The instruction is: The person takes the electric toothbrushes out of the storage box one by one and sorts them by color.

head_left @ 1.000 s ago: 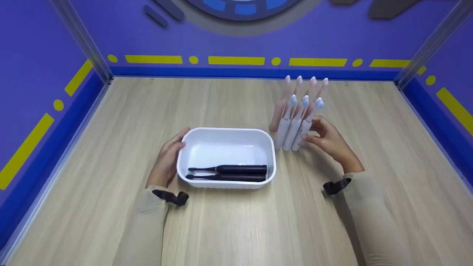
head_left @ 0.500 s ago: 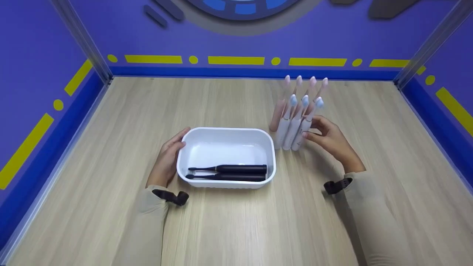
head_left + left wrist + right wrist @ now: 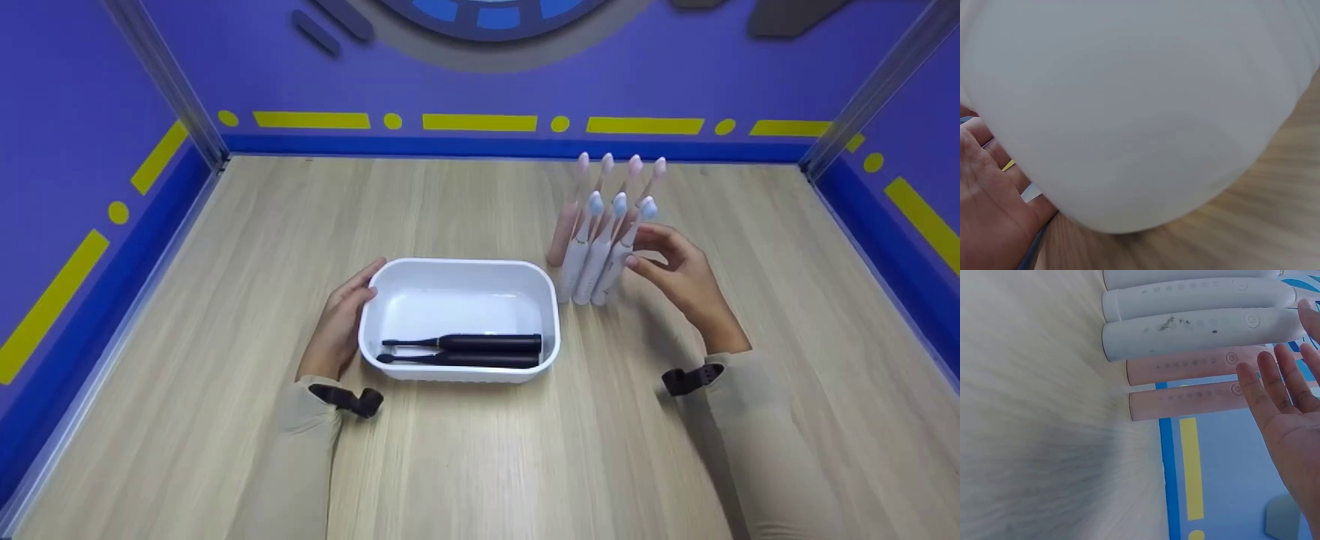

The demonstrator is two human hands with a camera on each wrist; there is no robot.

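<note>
The white plastic box (image 3: 461,274) sits on the table with two black electric toothbrushes (image 3: 491,343) lying along its near side. My left hand (image 3: 336,324) holds the box's left end, thumb at the rim and fingers along the outer wall. To the right of the box stand three white electric toothbrushes (image 3: 596,262) in a row. Behind them, several pink electric toothbrushes (image 3: 562,232) stand upright, partly hidden. Around the rightmost white toothbrush (image 3: 1202,334) my right hand (image 3: 686,281) hovers, thumb in front and fingers behind. Its fingers look extended in the right wrist view.
A wood-grain table (image 3: 480,457) bears everything. A blue-purple back wall (image 3: 480,90) with yellow markings and similar side walls enclose the table. The toothbrushes stand close together, near the box's right end.
My right hand has shifted slightly up and to the right, its thumb moving higher along the rightmost white toothbrush. The left hand, the box and the toothbrushes stay in place.
</note>
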